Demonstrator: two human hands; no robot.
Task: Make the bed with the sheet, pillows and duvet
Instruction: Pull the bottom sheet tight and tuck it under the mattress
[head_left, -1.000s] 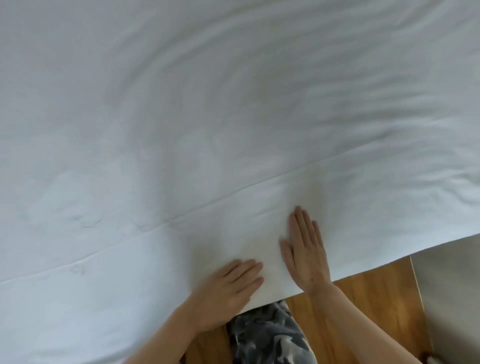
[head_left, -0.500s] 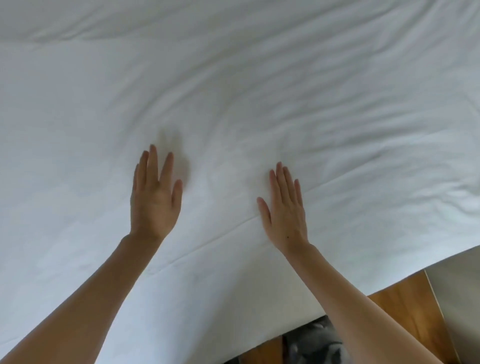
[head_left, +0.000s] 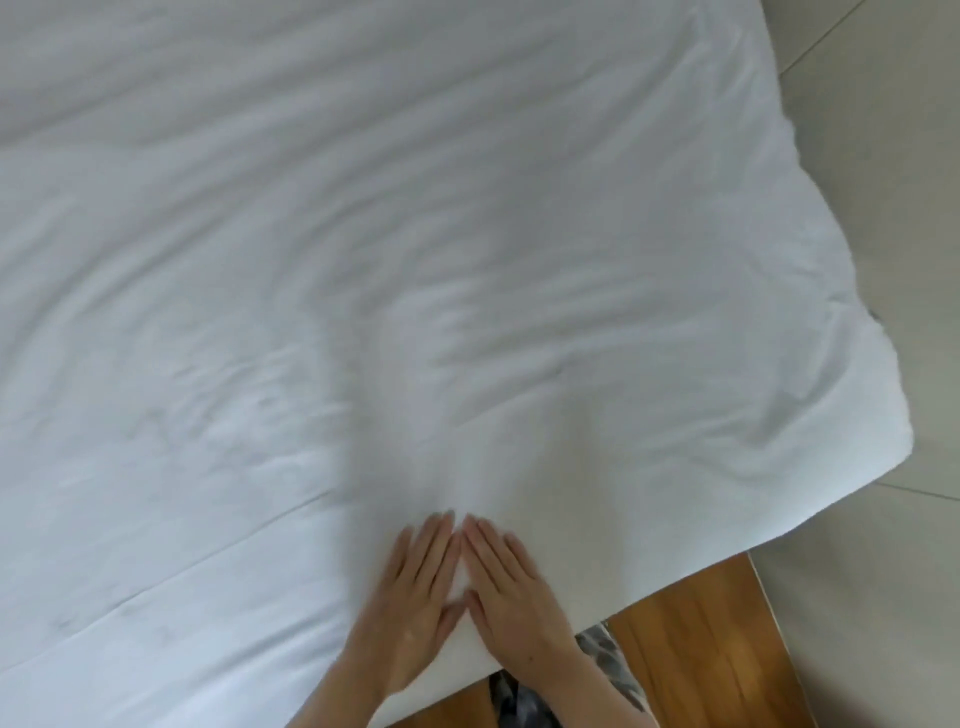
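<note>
White duvet (head_left: 415, 260): spread flat across nearly the whole view, lightly wrinkled, with soft creases radiating away from the near edge. Right-hand corner draped past the bed line, overhanging the pale tiled floor (head_left: 883, 156). Long straight seam or fold line running diagonally through the lower left portion of the fabric. Whether sheet or duvet cover: not fully certain from this view; thickness at the rolled right corner suggests duvet.

Left hand (head_left: 415, 597): palm down on the fabric at the near edge, fingers straight and held together, pointing away from the body and angled slightly rightward. No fabric gripped or pinched.

Right hand (head_left: 514, 597): palm down just beside the left, fingers straight and together, angled slightly leftward. No fabric gripped or pinched.

Fingertips of both hands meeting or almost meeting at the top, thumbs close together below, forming a narrow triangular gap of white cloth between. Both forearms entering from the bottom edge of the view.

Wooden bed frame panel (head_left: 701, 649): exposed below the hanging edge of the fabric, lower right, bordered on the right by the tiled floor.

Patterned grey-and-white garment (head_left: 602, 654): partly visible beneath the right forearm, at the bottom edge.

Pillows: not distinguishable in this view.
</note>
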